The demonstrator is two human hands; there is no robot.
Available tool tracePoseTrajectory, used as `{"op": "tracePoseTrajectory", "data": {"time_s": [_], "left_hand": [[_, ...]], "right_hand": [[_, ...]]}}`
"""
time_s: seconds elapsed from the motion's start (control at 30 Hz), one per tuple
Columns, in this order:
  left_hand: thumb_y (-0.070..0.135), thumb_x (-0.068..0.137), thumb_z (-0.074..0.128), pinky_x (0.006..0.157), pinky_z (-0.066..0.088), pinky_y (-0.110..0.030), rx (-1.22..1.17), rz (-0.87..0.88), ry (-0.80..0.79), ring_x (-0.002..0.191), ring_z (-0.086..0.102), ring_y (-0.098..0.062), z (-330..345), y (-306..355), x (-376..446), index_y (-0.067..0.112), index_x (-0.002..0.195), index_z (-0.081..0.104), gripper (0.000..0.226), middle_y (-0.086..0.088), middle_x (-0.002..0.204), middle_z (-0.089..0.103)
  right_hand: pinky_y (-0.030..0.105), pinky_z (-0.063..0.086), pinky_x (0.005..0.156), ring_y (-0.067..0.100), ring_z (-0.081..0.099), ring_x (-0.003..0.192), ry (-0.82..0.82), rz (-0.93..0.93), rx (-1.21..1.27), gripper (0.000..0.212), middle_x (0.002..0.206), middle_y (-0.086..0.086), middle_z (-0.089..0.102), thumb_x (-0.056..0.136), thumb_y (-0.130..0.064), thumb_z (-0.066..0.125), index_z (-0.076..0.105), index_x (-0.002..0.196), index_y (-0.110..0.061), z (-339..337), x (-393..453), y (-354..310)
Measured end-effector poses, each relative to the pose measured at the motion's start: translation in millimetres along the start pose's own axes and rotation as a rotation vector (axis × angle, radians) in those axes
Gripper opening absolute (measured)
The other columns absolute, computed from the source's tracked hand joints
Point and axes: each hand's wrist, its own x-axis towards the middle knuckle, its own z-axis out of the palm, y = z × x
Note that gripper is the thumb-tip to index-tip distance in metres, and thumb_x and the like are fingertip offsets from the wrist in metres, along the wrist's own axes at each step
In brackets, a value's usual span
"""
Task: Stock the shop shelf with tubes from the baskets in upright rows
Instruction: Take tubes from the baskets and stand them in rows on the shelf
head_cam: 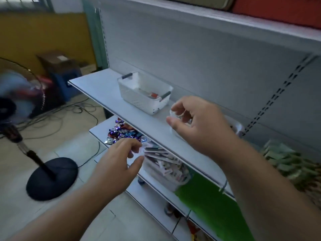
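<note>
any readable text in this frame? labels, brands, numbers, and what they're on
None readable.
Cardboard box: pale label on top, blurred.
Wrapped sweets on lower shelf: print too small.
Packets in the lower basket: motion-blurred.
Tubes in white basket: no text legible.
Green packs at right: blurred.
</note>
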Motion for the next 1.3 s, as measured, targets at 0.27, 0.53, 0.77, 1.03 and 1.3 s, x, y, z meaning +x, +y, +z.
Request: {"op": "tracePoseTrajectory", "data": {"time_s": [0.27, 0.53, 0.77, 1.03, 1.3], "left_hand": [[0.031, 0.087, 0.062, 0.073, 0.04, -0.009, -0.103, 0.01, -0.039, 0.095, 0.051, 0.004, -11.6, -53.8, 75.3, 0.043, 0.102, 0.048, 0.024, 0.026, 0.094, 0.052], [0.04, 0.084, 0.057, 0.075, 0.04, -0.011, -0.086, -0.023, 0.001, 0.094, 0.054, 0.004, -35.6, -94.9, 166.0, 0.048, 0.102, 0.048, 0.022, 0.031, 0.096, 0.052], [0.042, 0.085, 0.055, 0.071, 0.039, -0.01, -0.058, 0.025, -0.06, 0.095, 0.052, 0.005, -50.3, -137.0, 223.4, 0.048, 0.105, 0.046, 0.023, 0.031, 0.097, 0.051], [0.039, 0.084, 0.055, 0.073, 0.04, -0.011, -0.097, 0.271, -0.187, 0.094, 0.051, 0.004, -73.9, -187.3, 299.4, 0.042, 0.107, 0.051, 0.023, 0.029, 0.096, 0.052], [0.033, 0.086, 0.06, 0.07, 0.045, -0.015, -0.165, 0.547, -0.277, 0.085, 0.055, -0.004, -70.4, -198.0, 360.1, 0.034, 0.105, 0.055, 0.019, 0.026, 0.092, 0.054]], "right_hand": [[0.021, 0.046, 0.065, 0.001, 0.058, 0.074, -0.037, 0.156, -0.025, 0.016, 0.086, -0.013, 0.062, 0.085, -0.04, 0.068, 0.064, 0.095, -0.028, 40.3, 99.9, 11.5], [0.023, 0.046, 0.066, 0.007, 0.06, 0.078, -0.222, 0.206, -0.087, 0.021, 0.087, -0.009, 0.064, 0.085, -0.036, 0.071, 0.064, 0.099, -0.023, 108.8, 231.8, 72.0], [0.034, 0.056, 0.076, 0.022, 0.067, 0.083, -0.691, 0.358, -0.364, 0.026, 0.091, 0.002, 0.07, 0.076, -0.036, 0.074, 0.067, 0.095, -0.018, 190.5, 301.4, 120.9], [0.049, 0.061, 0.064, 0.03, 0.072, 0.068, -0.917, 0.645, -0.466, 0.014, 0.076, 0.012, 0.072, 0.074, -0.015, 0.068, 0.063, 0.087, -0.015, 224.5, 314.2, 137.8], [0.03, 0.047, 0.066, 0.022, 0.061, 0.079, -0.728, 0.725, -0.419, 0.013, 0.089, 0.0, 0.063, 0.084, -0.031, 0.064, 0.057, 0.086, -0.02, 207.8, 301.8, 125.2]]}}
